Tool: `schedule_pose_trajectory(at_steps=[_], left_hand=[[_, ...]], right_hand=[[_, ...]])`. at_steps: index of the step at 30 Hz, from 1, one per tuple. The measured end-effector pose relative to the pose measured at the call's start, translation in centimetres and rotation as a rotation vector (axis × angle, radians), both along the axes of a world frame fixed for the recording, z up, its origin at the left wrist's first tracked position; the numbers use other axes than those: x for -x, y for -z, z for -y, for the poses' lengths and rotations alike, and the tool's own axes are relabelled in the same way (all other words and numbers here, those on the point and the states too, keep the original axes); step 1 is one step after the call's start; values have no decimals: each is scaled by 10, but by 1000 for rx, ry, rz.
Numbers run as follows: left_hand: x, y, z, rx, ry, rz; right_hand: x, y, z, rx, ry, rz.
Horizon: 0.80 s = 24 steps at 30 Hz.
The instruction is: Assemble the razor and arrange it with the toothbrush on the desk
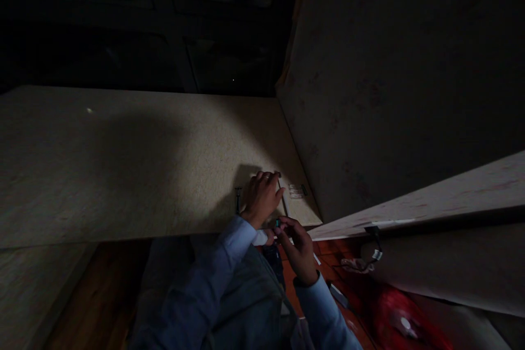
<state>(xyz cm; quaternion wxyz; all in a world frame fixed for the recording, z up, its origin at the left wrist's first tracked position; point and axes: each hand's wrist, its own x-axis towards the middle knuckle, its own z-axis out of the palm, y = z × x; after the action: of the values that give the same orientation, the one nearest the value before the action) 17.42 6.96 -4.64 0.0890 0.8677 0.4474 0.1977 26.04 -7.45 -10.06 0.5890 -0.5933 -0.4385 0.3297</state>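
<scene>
My left hand lies over the pale surface near its right front corner, fingers stretched out. Its thumb and fingertips are at a slim pale strip; whether they press on it I cannot tell. Below the strip's near end, my right hand pinches a tiny dark piece with a teal glint, too small to name. To the left of my left hand is a thin dark T-shaped item. On the right lies a small group of several slim pale pieces with a dark green end.
A patterned wall borders the pale worktop on the right; dark window panes stand behind. Near my wrists a white cuff shows, its wearer unclear. Below are a red bag, a dark plug with cable and reddish floor tiles.
</scene>
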Motion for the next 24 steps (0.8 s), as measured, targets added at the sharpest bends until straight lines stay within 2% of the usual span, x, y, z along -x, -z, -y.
schedule_pose_trajectory(at_steps=[2,4,8,12,15,20,24], left_hand=[[27,-2,1,8,-222,-29],[53,-2,2,88,-345,-75],[85,4,0,324,-394,-106],[100,10,-2,375,-416,15],[111,16,0,409,-402,355],[129,20,12,768,-410,1170],[139,11,23,957,-315,1509]], right_hand=[[0,-4,-4,0,-4,-40],[2,-8,-11,-12,-11,-79],[10,-18,-30,-42,-13,-76],[22,-28,-49,-71,-38,-56],[32,-34,-60,-74,-71,-90],[52,-41,-76,-55,-141,-111],[67,-53,-88,-99,-204,24]])
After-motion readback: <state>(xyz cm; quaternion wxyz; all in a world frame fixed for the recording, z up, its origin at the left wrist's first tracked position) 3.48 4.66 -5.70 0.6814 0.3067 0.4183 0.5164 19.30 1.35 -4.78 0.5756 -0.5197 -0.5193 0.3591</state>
